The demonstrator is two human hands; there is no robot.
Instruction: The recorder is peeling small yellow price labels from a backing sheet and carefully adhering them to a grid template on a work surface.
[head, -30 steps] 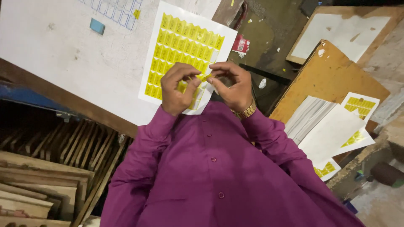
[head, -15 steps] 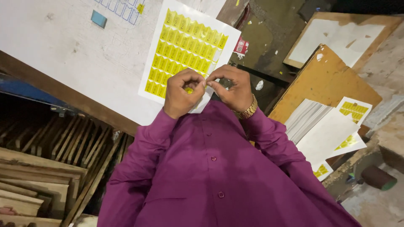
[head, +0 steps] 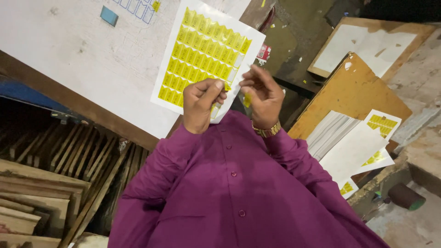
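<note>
The left hand point(head: 200, 104) is curled into a loose fist over the near edge of the sheet point(head: 206, 55), thumb pressed along the bent forefinger; whether anything sits in that pinch cannot be told. The right hand point(head: 262, 95) is raised just beside it, fingers bent, pinching a small yellow sticker point(head: 247, 100) between thumb and fingertips. A gold watch point(head: 267, 131) circles the right wrist, and both arms wear purple sleeves point(head: 156, 174).

The sheet is white, set with rows of yellow stickers (a few spots near its right edge are bare white). It lies slanted on the white table point(head: 78, 59), its lower corner hidden behind the left hand.

Farther up the table lies a small blue tag point(head: 109, 15). To the right, well apart, a brown board point(head: 349, 98) carries a paper stack point(head: 328, 133) and more sticker sheets point(head: 381, 126). Wooden slats point(head: 50, 183) fill the dark space under the table on the left.
</note>
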